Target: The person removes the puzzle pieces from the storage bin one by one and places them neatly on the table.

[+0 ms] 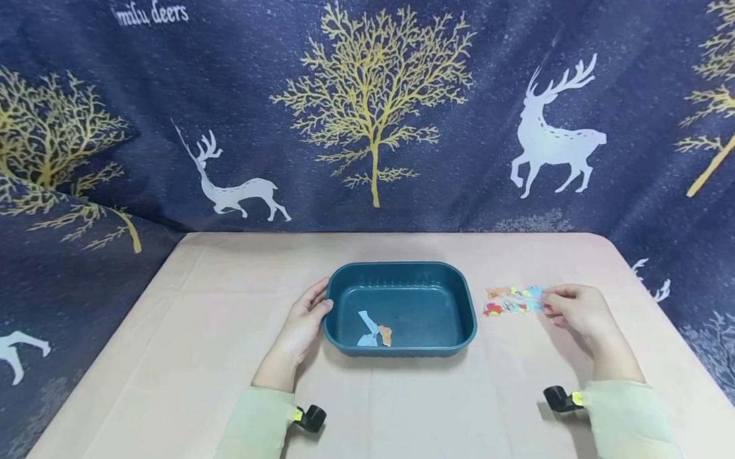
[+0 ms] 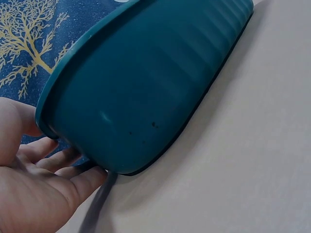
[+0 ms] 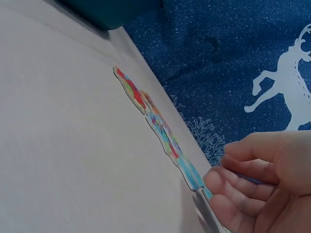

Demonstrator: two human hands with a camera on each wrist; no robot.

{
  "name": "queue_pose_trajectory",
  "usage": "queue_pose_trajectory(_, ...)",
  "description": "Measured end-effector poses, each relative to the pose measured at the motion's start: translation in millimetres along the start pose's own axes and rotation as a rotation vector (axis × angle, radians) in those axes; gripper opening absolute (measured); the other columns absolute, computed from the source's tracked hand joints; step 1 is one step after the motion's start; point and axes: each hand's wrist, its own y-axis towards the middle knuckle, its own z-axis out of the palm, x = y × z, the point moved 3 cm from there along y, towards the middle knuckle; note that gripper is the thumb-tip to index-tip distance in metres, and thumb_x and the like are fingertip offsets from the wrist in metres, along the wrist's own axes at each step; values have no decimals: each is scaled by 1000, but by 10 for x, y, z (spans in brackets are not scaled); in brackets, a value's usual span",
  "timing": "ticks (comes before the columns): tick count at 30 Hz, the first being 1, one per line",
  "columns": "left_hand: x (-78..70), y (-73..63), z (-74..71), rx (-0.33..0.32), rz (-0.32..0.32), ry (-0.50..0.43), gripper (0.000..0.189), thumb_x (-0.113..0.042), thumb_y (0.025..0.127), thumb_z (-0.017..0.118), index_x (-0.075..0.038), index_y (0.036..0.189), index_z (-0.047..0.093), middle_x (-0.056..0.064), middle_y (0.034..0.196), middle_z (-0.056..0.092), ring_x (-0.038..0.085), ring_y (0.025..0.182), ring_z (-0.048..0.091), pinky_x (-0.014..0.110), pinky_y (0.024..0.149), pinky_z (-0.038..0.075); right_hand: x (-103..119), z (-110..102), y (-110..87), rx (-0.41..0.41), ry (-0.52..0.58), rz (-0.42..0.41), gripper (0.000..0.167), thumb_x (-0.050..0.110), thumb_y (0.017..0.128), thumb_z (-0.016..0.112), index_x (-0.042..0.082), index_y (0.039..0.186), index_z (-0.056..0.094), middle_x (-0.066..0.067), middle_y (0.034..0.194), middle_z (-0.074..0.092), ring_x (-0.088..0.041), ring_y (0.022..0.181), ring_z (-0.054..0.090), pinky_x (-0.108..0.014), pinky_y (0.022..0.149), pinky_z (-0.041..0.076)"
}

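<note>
A teal plastic basin [image 1: 400, 349] stands on the table. My left hand [image 1: 306, 318] grips its left end, thumb over the rim and fingers against the outer wall, as the left wrist view shows from close by. Inside, near the front left, lie two light-blue flat pieces [image 1: 369, 322] and an orange one [image 1: 385, 335]. To the basin's right, several colourful, irregular flat pieces [image 1: 511, 300] lie side by side in two rows. My right hand [image 1: 580, 311] is at their right end, loosely bent fingertips [image 3: 214, 180] right over the light-blue part.
A pale pink cloth covers the table [image 1: 428, 414]. Behind and left of it hangs a dark blue curtain [image 1: 442, 178] with white deer and yellow trees. Each sleeve carries a small black camera, one at the left wrist [image 1: 312, 419].
</note>
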Motion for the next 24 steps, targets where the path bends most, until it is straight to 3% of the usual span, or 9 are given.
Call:
queue_pose_trajectory(11, 6, 6, 4, -15, 5, 3, 50, -6, 97, 42, -5, 146, 32, 17, 149, 36, 30, 140, 33, 39, 115, 31, 121, -10, -46, -47, 49, -79, 49, 23, 95, 53, -16, 125, 47, 8, 71, 67, -5, 61, 64, -26, 57, 59)
queue_pose_trajectory(19, 4, 0, -2, -8, 19, 6, 50, -5, 97, 42, -4, 146, 31, 17, 150, 35, 30, 140, 32, 37, 114, 31, 327, 23, -38, -59, -42, -185, 45, 23, 95, 55, -16, 118, 55, 0, 86, 70, 3, 69, 63, -23, 61, 59)
queue_pose_trajectory(24, 6, -7, -4, 3, 21, 7, 50, -5, 98, 41, -5, 146, 31, 17, 150, 35, 30, 140, 33, 38, 114, 32, 477, 95, -53, -27, -108, -226, 43, 25, 96, 53, -13, 118, 57, -17, 99, 70, 5, 72, 61, -22, 65, 58)
